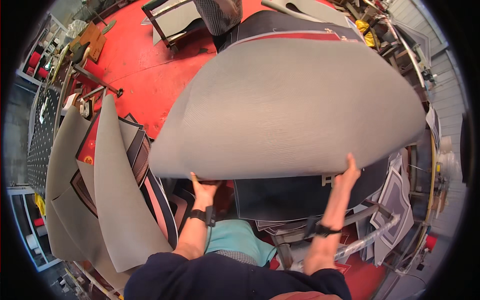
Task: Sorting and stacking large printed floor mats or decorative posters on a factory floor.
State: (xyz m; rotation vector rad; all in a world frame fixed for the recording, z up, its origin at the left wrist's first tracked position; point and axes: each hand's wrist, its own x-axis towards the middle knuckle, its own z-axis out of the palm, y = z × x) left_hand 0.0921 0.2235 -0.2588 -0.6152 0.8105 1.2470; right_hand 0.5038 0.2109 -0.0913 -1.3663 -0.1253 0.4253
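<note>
A large mat with its plain grey backing facing up spreads across the middle, its near edge raised above a dark mat. My left hand grips that near edge toward its left end, thumb against the grey side and fingers hidden underneath. Farther right along the same edge, my right hand holds it the same way, thumb on top. Beneath, the dark mat lies on a stack over a metal frame. A black band with a small device sits on each wrist.
Leaning grey-backed mats crowd the left side. Across the stack, a person in a checkered garment stands near another metal frame. Cut mats with grey borders hang at the right. Red floor shows at the upper left.
</note>
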